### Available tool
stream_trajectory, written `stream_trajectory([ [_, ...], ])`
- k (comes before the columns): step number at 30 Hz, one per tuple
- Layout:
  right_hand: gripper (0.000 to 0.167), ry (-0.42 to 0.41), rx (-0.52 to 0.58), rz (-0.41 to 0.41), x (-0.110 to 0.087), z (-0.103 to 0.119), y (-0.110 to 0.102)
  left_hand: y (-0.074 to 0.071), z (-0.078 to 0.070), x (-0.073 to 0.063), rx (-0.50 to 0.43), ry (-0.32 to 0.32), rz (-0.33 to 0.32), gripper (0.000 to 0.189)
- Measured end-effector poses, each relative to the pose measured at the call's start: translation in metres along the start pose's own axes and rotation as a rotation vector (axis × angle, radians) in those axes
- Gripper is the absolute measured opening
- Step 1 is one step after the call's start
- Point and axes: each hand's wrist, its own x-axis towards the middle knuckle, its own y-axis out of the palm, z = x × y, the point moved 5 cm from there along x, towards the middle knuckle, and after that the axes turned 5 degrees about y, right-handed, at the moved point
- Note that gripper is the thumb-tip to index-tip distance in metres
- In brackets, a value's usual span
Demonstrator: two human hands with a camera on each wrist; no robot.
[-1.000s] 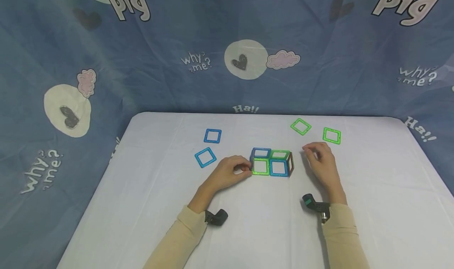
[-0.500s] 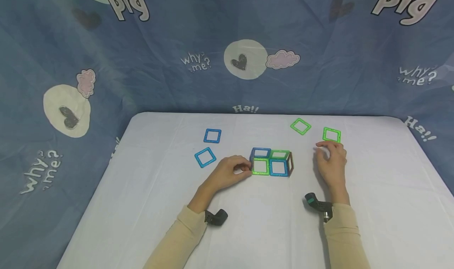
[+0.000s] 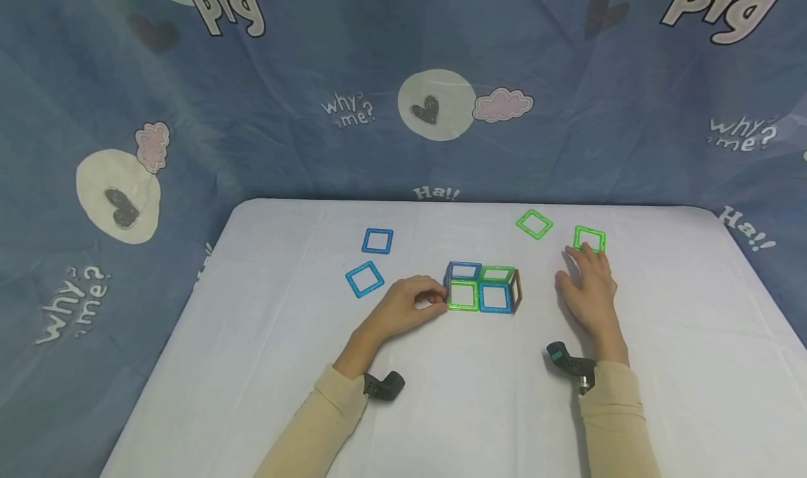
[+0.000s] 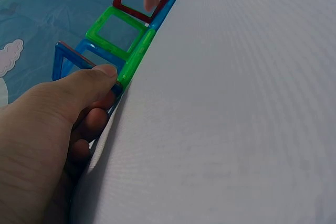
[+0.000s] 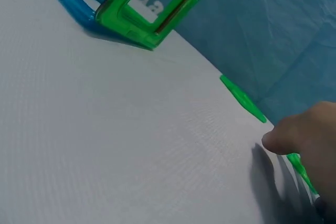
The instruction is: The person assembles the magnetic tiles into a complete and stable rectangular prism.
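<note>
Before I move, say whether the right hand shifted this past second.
Yes: the right hand moved right, away from the tile box, toward the rightmost green square tile.

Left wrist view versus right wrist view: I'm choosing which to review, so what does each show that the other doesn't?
Only the left wrist view shows the left hand, at the near end of the tile structure, and a red frame face-on.

Only the right wrist view shows the two loose green frames, seen edge-on, one partly hidden behind the right hand.

Both show joined blue and green frames of the tile structure, the white tabletop, the blue cloth and the right hand, just some fingers in the left wrist view.
</note>
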Motion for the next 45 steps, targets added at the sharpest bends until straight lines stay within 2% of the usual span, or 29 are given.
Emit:
stream_trajectory([
  [4,0.051,-0.005,-0.035,0.018,-0.0003,-0.0006,0.0011,0.0003,-0.0005,0.0000,-0.001,0.003,0.002,0.020],
  [18,0.052,0.002,-0.061,0.002,0.0007,0.0039,0.0014,-0.0001,-0.0006,-0.0009,-0.002,-0.005,-0.006,0.020],
  [27,0.044,0.011,0.006,-0.042,-0.0005,0.0047,-0.0010,-0.0005,-0.0014,-0.0007,-0.004,-0.003,-0.004,0.019],
  [39,0.041,0.052,0.007,-0.105,-0.0005,0.0009,-0.0024,-0.0005,-0.0020,-0.0004,-0.005,-0.002,0.000,0.019],
  [45,0.045,0.075,0.014,-0.100,-0.0004,0.0005,-0.0022,0.0001,-0.0015,-0.0001,-0.007,-0.010,0.004,0.020],
])
